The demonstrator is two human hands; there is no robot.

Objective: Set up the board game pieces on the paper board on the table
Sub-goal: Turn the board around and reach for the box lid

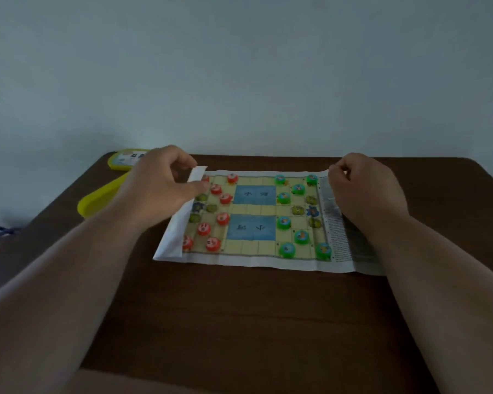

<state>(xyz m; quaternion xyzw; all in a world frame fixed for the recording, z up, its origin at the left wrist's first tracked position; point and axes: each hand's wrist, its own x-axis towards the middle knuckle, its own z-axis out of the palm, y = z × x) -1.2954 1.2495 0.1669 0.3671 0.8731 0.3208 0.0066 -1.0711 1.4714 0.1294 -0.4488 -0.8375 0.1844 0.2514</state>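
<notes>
On the dark worktop (239, 322) the paper board (254, 257) is laid with its long axis running left to right, so each short end sits right at one hand. The far-left corner, curled up, is pinched in the left hand (157, 189); the far-right corner looks pinched by the right hand (365, 191), though the fingertips are mostly hidden. Eight red pieces (222, 218) can be counted on the left side and eight green pieces (283, 223) on the right, so setup is probably about done. A yellow box (97, 200) is parked just left of the board, and its lid (120, 163) behind that.
</notes>
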